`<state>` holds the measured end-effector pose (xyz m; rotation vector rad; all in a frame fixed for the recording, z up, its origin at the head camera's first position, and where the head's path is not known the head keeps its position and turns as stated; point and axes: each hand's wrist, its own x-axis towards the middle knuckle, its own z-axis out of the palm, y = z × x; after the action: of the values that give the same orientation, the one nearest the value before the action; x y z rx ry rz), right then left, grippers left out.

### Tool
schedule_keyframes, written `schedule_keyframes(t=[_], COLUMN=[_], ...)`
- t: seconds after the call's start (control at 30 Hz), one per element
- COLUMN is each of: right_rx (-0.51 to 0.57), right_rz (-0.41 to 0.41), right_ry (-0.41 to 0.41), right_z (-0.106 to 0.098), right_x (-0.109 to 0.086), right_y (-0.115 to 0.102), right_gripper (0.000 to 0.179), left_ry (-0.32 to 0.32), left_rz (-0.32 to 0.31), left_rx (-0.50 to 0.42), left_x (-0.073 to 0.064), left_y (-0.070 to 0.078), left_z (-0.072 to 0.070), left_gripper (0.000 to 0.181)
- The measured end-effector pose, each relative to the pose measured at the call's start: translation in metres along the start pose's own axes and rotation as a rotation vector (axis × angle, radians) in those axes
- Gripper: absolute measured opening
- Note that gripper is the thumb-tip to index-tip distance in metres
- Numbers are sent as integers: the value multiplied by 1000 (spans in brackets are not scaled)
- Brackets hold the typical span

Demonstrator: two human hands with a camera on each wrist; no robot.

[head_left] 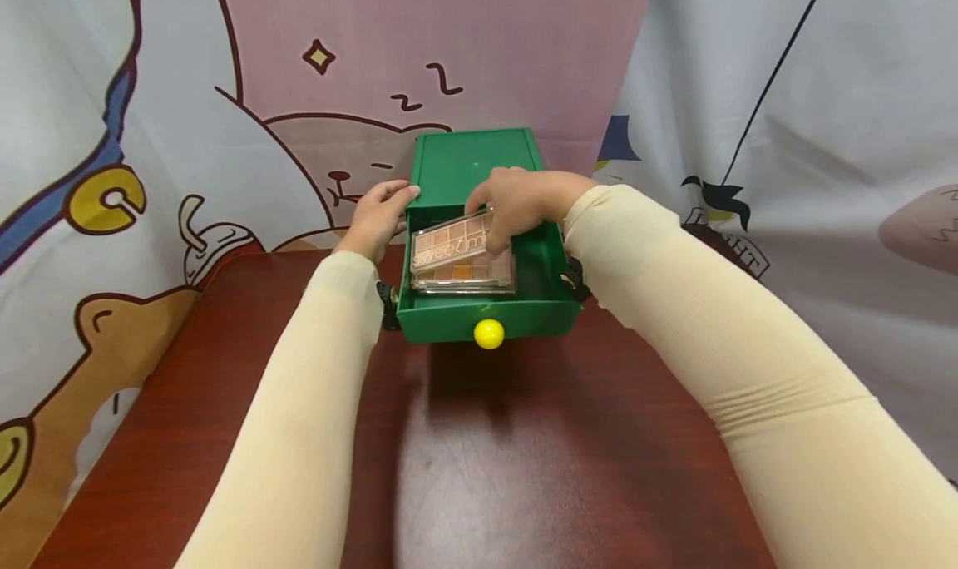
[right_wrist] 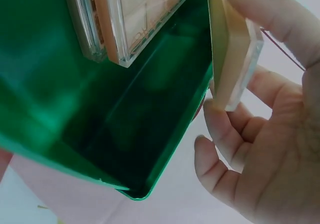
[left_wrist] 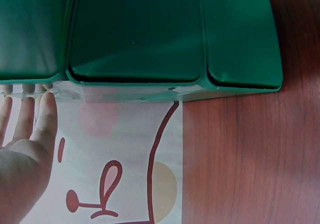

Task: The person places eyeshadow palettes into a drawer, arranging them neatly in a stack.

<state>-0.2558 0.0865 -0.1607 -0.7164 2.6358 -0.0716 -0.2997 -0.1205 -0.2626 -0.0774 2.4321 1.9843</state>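
My right hand (head_left: pixel 520 201) reaches over the pulled-out green drawer (head_left: pixel 540 261), pinching one end of a clear-lidded eyeshadow palette (head_left: pixel 445 244) between thumb and fingers. That palette tilts above other eyeshadow palettes (head_left: pixel 471 286) lying in the left part of the drawer. In the right wrist view, the pinched palette (right_wrist: pixel 235 64) stands on edge near the drawer wall, and two more palettes lie inside. My left hand (head_left: pixel 377 220) rests against the left side of the green box (head_left: pixel 473 165). In the left wrist view its fingers (left_wrist: pixel 44 116) lie extended along that side.
A round yellow knob (head_left: pixel 489 333) sticks out from the drawer front. The box stands on a reddish-brown wooden table (head_left: pixel 486 469), close to a cartoon-printed cloth (head_left: pixel 554 45) hanging behind. Black wrist straps (head_left: pixel 387 305) flank the drawer.
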Motion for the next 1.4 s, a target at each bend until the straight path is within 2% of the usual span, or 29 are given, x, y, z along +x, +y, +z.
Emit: schedule_keyframes(t=[0.2, 0.37, 0.5, 0.73, 0.93, 1.1, 1.23, 1.4], right_rx=[8, 110, 289, 656, 905, 1033, 1018, 930], right_rz=[12, -9, -36, -102, -71, 2, 93, 211], right_ry=[-65, -89, -16, 181, 373, 438, 476, 493], right_z=[3, 1, -2, 5, 30, 60, 86, 120], right_x=[3, 2, -2, -15, -31, -43, -45, -51], right_y=[-1, 6, 18, 54, 93, 138, 173, 209], right_gripper=[70, 71, 71, 66, 63, 66, 72, 83], left_ry=[5, 6, 7, 7, 15, 23, 33, 34], left_rz=[5, -1, -2, -3, -16, -16, -10, -10], left_rx=[4, 1, -1, -4, -6, 5, 15, 22], left_x=[1, 1, 1, 1, 0, -1, -1, 1], left_y=[-1, -2, -4, -7, -10, -8, -4, -2], left_z=[2, 4, 5, 4, 3, 2, 2, 2], left_gripper=[51, 52, 51, 52, 51, 51, 51, 52])
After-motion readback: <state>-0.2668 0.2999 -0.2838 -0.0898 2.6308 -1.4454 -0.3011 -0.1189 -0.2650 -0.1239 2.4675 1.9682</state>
